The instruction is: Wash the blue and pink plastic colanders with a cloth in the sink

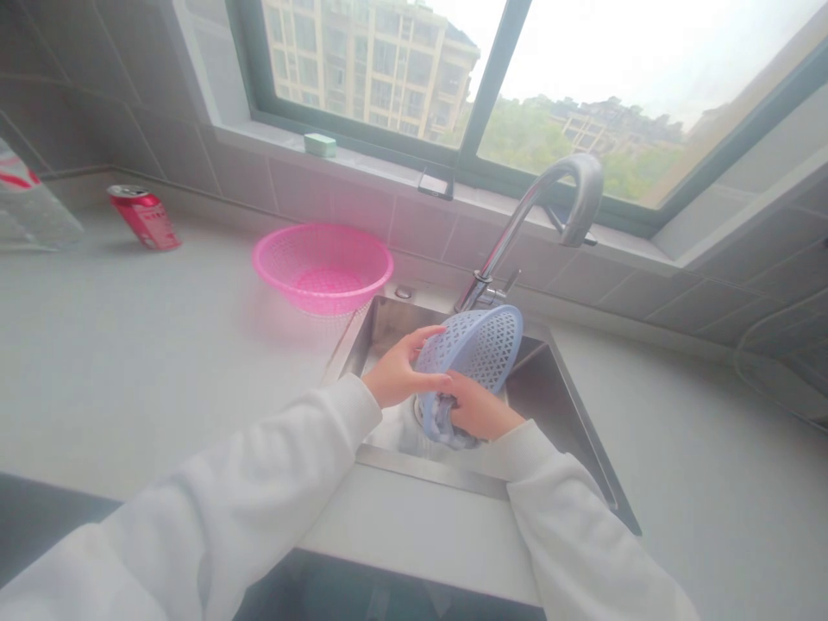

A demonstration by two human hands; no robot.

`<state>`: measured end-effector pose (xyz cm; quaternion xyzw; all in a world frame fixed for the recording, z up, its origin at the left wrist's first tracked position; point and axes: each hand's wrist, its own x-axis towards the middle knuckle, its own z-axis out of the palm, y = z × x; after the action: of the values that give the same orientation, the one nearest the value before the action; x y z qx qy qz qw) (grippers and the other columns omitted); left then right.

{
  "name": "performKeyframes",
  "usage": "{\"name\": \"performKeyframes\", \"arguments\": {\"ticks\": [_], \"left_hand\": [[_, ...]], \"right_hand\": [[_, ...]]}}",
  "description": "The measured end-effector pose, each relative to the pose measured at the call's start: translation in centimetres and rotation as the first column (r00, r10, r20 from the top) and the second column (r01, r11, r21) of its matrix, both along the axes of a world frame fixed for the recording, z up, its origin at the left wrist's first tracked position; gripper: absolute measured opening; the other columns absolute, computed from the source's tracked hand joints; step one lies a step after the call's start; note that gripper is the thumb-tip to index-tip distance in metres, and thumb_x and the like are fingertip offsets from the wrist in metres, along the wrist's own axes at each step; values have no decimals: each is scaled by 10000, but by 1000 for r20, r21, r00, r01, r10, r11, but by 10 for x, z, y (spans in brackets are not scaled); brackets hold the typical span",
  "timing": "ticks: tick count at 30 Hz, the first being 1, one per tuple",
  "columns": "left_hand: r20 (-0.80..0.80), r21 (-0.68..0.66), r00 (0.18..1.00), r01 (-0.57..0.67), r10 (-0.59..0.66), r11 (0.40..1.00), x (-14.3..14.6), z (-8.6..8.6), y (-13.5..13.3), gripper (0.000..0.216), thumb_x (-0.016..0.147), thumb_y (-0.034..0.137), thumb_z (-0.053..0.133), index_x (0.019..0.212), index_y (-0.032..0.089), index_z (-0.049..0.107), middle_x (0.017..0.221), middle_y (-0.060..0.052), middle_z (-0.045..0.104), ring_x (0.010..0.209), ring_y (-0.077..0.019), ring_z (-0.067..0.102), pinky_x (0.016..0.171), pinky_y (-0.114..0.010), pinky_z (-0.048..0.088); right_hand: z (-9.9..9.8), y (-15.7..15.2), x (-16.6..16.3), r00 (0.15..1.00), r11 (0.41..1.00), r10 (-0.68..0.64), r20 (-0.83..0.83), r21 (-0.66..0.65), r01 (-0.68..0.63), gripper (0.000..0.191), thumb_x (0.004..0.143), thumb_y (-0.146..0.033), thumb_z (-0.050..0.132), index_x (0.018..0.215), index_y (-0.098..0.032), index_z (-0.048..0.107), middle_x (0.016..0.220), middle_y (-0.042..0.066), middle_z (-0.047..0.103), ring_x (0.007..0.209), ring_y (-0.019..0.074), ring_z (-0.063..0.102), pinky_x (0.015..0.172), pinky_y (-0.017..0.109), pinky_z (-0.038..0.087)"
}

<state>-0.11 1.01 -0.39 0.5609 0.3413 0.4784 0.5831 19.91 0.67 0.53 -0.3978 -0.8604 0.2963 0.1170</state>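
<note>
Over the steel sink (569,405) I hold a pale blue perforated basket (482,345), tilted on its side with its underside toward me. My left hand (401,371) grips the basket's left rim, thumb and fingers closed on it. My right hand (479,410) is closed on a grey-blue cloth (440,423) pressed against the basket's lower edge. Both arms wear white sleeves. The curved metal tap (549,203) arches just above the basket; I see no water running.
A pink perforated basket (322,266) sits on the counter left of the sink. A red drink can (143,217) and a clear plastic bottle (26,207) stand at the far left. On the windowsill lie a green block (320,144) and a small dark object (435,184).
</note>
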Motion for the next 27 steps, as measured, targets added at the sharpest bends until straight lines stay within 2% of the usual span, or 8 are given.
{"name": "performKeyframes", "arguments": {"ticks": [4,7,11,15,17,21,23,27], "left_hand": [[-45,10,999,22,-22,1000,-1,1,-1,878,640,316,899,1435,262,531,1413,-138,553,1200,-312,584,1076,-541,445],[-100,30,994,52,-49,998,-2,2,-3,890,645,327,902,1449,282,522,1469,-140,506,1261,-329,548,1112,-581,407],[-192,106,977,112,-90,988,-2,4,-8,914,601,322,931,1430,332,546,1483,-119,473,1367,-358,463,1160,-613,345],[-110,88,984,151,-141,985,2,5,-12,928,593,313,937,1428,357,534,1508,-111,444,1375,-358,454,1110,-581,423],[-61,51,987,153,-150,987,4,4,-12,909,605,325,934,1420,354,534,1529,-114,424,1364,-356,457,1057,-545,475],[25,-25,997,73,-73,997,6,-1,-8,926,582,341,943,1408,296,528,1338,-126,549,1171,-311,581,970,-498,516],[83,-79,996,41,-34,996,5,-1,-5,924,589,347,931,1408,271,509,1207,-103,586,1035,-267,629,922,-474,528],[80,-119,997,3,7,993,2,1,-1,852,599,314,910,1363,251,539,1123,-81,597,975,-244,634,915,-461,514]], "right_hand": [[-17,11,15,965,988,-140,224,-27,150,454,673,24,504,988,-208,736,1029,91,638,971,267,637,949,435,494],[-25,22,29,906,928,-373,198,66,367,393,693,-2,513,963,-196,724,1015,97,609,971,273,622,967,470,477],[-19,32,39,769,719,-630,-108,291,631,264,705,-83,536,916,-182,660,1051,114,564,1005,282,579,975,496,470],[-7,25,38,654,480,-563,-505,444,756,279,657,-141,566,924,-202,619,1055,99,553,1039,283,543,985,495,465],[-4,17,31,720,563,-437,-539,461,687,280,633,-145,576,901,-218,615,977,68,563,980,268,557,940,470,488],[2,3,9,908,914,-122,-401,310,260,247,701,-143,611,930,-220,660,1045,78,634,1033,269,604,948,425,491],[2,1,0,951,981,-28,-308,173,85,291,733,-103,580,980,-212,690,1153,92,647,1111,272,606,991,412,469],[-6,4,0,999,998,31,-25,-61,-32,372,683,-1,512,914,-203,721,1080,67,692,1013,247,640,930,373,472]]}}
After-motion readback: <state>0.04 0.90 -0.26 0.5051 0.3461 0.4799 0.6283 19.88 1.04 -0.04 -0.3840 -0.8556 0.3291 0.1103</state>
